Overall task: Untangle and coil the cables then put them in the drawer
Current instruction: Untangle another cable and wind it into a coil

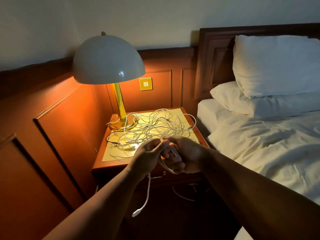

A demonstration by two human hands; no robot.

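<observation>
A tangle of white cables (152,127), with one dark cable among them, lies spread over the top of the wooden nightstand (199,134). In front of it my left hand (146,156) and my right hand (183,155) are held close together, both gripping one white cable (170,150). Loops of it sit in my right hand's curled fingers. Its free end hangs below my left wrist and ends in a plug (136,213). The drawer front with a brass handle (158,175) shows under the nightstand top, partly hidden by my hands.
A lit lamp (109,61) with a white dome shade and brass stem stands at the nightstand's back left. A bed (268,144) with white sheets and pillows is close on the right. Wood-panelled wall (57,118) runs behind and to the left. More cable (183,196) hangs below the drawer.
</observation>
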